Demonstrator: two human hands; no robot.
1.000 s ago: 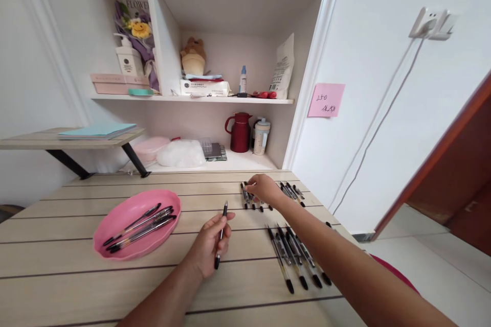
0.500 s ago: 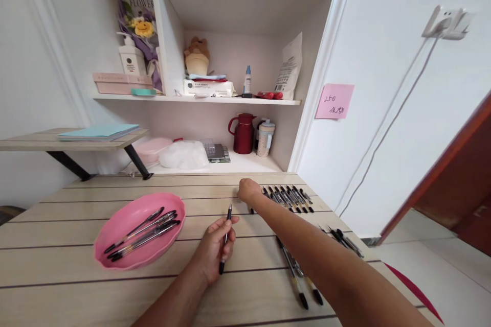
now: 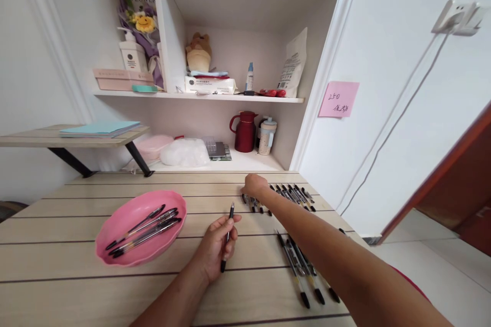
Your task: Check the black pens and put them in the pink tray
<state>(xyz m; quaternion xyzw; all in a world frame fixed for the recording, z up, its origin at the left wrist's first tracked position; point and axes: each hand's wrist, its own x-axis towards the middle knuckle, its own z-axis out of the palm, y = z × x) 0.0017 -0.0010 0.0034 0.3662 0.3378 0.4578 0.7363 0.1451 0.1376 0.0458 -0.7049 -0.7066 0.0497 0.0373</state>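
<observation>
Pens (image 3: 286,193) lie in a back row on the bench (image 3: 57,260), and the relation that matters is between that row's left end and the right hand (image 3: 254,185), which is right over it and much the nearer of the two. The row's pens stand side by side, their long axes running away from the person and slanting so that the far ends lean left; a few show just below the right hand, the others beyond the forearm (image 3: 307,230). That hand is turned knuckles up with its fingers curled down, and its fingertips are hidden, so I cannot tell whether it grips a pen or only touches one. The left hand (image 3: 220,245), well apart from the row and nearer the person, is closed around a single pen (image 3: 231,210), point away toward the shelves and black end toward the body. A front group (image 3: 291,266) lies to its right, partly under the forearm, on much the same slant. More pens (image 3: 148,230) rest in the pink bowl (image 3: 103,240) to its left. Compared with half a second ago, the right hand and forearm have shifted slightly rightward, so more pens show beneath the hand and a third black end appears in the front group, while pens beyond the forearm are now mostly covered; left hand and bowl look unchanged.
</observation>
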